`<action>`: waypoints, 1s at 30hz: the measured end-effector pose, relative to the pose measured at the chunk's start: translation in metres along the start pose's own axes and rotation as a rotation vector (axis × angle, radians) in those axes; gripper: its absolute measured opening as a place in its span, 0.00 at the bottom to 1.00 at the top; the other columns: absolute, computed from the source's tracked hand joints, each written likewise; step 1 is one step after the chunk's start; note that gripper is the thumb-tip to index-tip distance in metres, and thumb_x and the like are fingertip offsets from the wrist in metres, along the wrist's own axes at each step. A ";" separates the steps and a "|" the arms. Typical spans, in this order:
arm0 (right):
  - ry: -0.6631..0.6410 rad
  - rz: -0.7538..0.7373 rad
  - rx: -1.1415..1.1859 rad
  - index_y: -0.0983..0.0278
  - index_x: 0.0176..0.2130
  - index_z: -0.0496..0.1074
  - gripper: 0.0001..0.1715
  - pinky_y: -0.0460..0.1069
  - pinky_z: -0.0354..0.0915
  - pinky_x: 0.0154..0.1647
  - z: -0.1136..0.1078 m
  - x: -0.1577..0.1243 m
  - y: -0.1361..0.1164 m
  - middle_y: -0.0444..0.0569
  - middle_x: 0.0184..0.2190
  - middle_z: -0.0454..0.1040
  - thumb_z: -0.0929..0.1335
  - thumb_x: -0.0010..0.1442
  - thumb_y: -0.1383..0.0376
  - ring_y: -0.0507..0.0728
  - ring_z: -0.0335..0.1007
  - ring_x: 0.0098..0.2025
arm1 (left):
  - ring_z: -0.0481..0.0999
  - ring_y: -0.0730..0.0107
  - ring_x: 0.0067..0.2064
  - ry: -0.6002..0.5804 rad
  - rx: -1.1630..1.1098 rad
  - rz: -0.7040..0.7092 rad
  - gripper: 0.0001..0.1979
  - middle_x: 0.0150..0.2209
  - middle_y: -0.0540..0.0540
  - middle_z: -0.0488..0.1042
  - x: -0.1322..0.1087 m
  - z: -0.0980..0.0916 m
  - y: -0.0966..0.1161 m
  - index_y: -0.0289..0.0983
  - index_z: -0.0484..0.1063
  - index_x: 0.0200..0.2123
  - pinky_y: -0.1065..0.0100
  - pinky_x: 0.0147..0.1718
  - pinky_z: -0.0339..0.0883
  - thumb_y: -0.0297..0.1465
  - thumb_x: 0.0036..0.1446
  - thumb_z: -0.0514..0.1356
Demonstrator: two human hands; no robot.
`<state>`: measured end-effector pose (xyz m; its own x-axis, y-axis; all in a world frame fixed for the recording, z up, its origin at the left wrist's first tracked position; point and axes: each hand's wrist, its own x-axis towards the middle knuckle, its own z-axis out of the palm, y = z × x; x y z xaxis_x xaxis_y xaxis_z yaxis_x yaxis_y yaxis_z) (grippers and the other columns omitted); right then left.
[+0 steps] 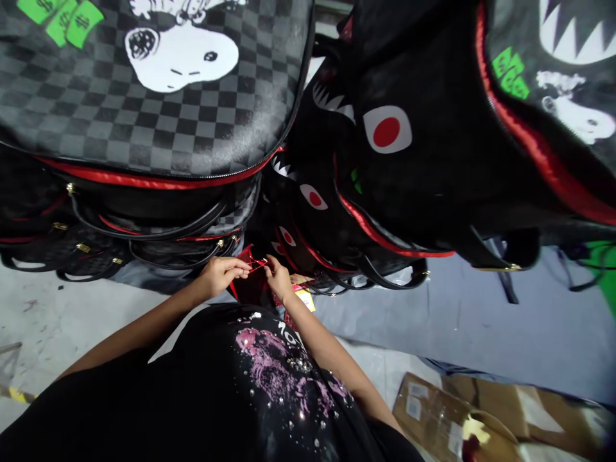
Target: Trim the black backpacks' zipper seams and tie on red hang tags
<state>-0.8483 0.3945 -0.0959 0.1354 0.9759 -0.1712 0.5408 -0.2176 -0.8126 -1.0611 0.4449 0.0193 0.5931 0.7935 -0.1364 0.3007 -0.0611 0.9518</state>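
In the lower middle of the head view, my left hand (222, 276) pinches the end of a thin red cord (258, 262). My right hand (279, 278) is closed at the cord's other end, and the cord stretches between the two. Right below hangs a dark red, shiny piece (250, 285), partly hidden by my hands; I cannot make out its kind. A yellow and white label (305, 299) shows beside my right wrist. Ahead of my hands, a black and grey checkered bag (192, 128) with a red-lined zip opening bulges forward.
Black bags with red and white eye prints (418, 128) are stacked at the right, their handles (389, 279) hanging over a grey surface (385, 321). More dark bags (72, 244) fill the left. Cardboard boxes (433, 410) lie at lower right.
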 end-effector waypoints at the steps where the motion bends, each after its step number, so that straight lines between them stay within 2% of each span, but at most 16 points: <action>1: 0.010 0.005 -0.006 0.63 0.58 0.68 0.23 0.54 0.68 0.55 -0.002 -0.001 -0.001 0.55 0.52 0.76 0.63 0.63 0.67 0.59 0.74 0.52 | 0.81 0.69 0.38 0.059 0.059 0.093 0.11 0.37 0.44 0.81 0.000 0.001 0.004 0.36 0.78 0.41 0.68 0.41 0.75 0.29 0.62 0.55; 4: 0.038 0.018 -0.024 0.61 0.52 0.72 0.18 0.54 0.69 0.52 -0.007 -0.006 -0.004 0.53 0.48 0.78 0.62 0.65 0.64 0.59 0.76 0.48 | 0.78 0.73 0.38 0.225 0.240 0.365 0.13 0.38 0.46 0.79 -0.001 0.005 0.016 0.39 0.78 0.42 0.70 0.40 0.74 0.26 0.64 0.54; 6: 0.049 0.028 -0.036 0.62 0.51 0.72 0.18 0.54 0.69 0.51 -0.009 -0.010 -0.004 0.53 0.47 0.79 0.61 0.65 0.64 0.59 0.76 0.47 | 0.77 0.73 0.39 0.285 0.283 0.441 0.11 0.41 0.45 0.76 0.000 0.008 0.021 0.39 0.78 0.42 0.70 0.39 0.74 0.26 0.64 0.56; 9: 0.044 0.044 -0.050 0.61 0.54 0.71 0.20 0.53 0.70 0.49 -0.011 -0.013 -0.005 0.53 0.47 0.79 0.63 0.63 0.66 0.59 0.77 0.45 | 0.78 0.71 0.42 0.310 0.260 0.479 0.10 0.46 0.43 0.76 0.007 0.013 0.025 0.39 0.79 0.40 0.69 0.40 0.74 0.26 0.63 0.57; 12: 0.047 0.061 -0.067 0.58 0.53 0.72 0.21 0.52 0.71 0.42 -0.018 -0.019 -0.014 0.49 0.40 0.81 0.66 0.59 0.68 0.59 0.78 0.38 | 0.80 0.71 0.40 0.306 0.166 0.455 0.10 0.39 0.46 0.80 0.023 0.022 0.031 0.38 0.79 0.37 0.69 0.40 0.75 0.26 0.63 0.57; 14: 0.082 0.063 -0.076 0.58 0.49 0.74 0.18 0.52 0.71 0.41 -0.029 -0.029 -0.024 0.49 0.37 0.81 0.67 0.59 0.67 0.59 0.78 0.36 | 0.80 0.73 0.35 0.307 0.102 0.415 0.08 0.34 0.49 0.81 0.035 0.030 0.038 0.38 0.79 0.37 0.71 0.38 0.74 0.27 0.62 0.59; 17: 0.202 0.063 -0.084 0.60 0.47 0.74 0.14 0.53 0.70 0.45 -0.054 -0.054 -0.042 0.51 0.41 0.80 0.63 0.64 0.62 0.59 0.77 0.40 | 0.79 0.75 0.29 0.273 -0.016 0.320 0.05 0.30 0.51 0.80 0.052 0.045 0.048 0.37 0.78 0.37 0.75 0.31 0.72 0.29 0.59 0.62; 19: 0.352 0.058 -0.072 0.61 0.46 0.73 0.16 0.53 0.69 0.45 -0.073 -0.072 -0.051 0.52 0.41 0.79 0.60 0.67 0.59 0.58 0.77 0.40 | 0.77 0.76 0.26 0.212 -0.065 0.280 0.04 0.27 0.52 0.79 0.061 0.054 0.052 0.36 0.77 0.34 0.76 0.27 0.70 0.29 0.58 0.62; 23: 0.646 0.074 -0.016 0.63 0.40 0.72 0.15 0.50 0.70 0.34 -0.104 -0.096 -0.054 0.48 0.31 0.77 0.61 0.66 0.56 0.55 0.74 0.29 | 0.78 0.75 0.29 0.062 -0.041 0.271 0.08 0.30 0.49 0.79 0.072 0.068 0.049 0.35 0.76 0.36 0.75 0.30 0.71 0.26 0.60 0.56; 26: 0.718 0.103 0.010 0.63 0.40 0.71 0.15 0.50 0.69 0.31 -0.115 -0.102 -0.053 0.46 0.28 0.75 0.62 0.66 0.56 0.54 0.73 0.26 | 0.79 0.73 0.34 0.038 0.019 0.312 0.09 0.34 0.47 0.80 0.072 0.072 0.047 0.35 0.76 0.38 0.72 0.34 0.72 0.22 0.59 0.56; 30: 0.802 0.018 -0.015 0.63 0.48 0.69 0.16 0.50 0.70 0.32 -0.126 -0.098 -0.069 0.47 0.31 0.76 0.63 0.65 0.57 0.55 0.74 0.28 | 0.78 0.72 0.37 0.055 0.081 0.450 0.09 0.35 0.47 0.79 0.071 0.075 0.060 0.35 0.78 0.37 0.71 0.38 0.71 0.22 0.60 0.57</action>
<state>-0.7944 0.3121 0.0473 0.6966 0.6635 0.2730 0.5432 -0.2391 -0.8048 -0.9449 0.4527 0.0464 0.6380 0.7082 0.3023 0.0810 -0.4521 0.8883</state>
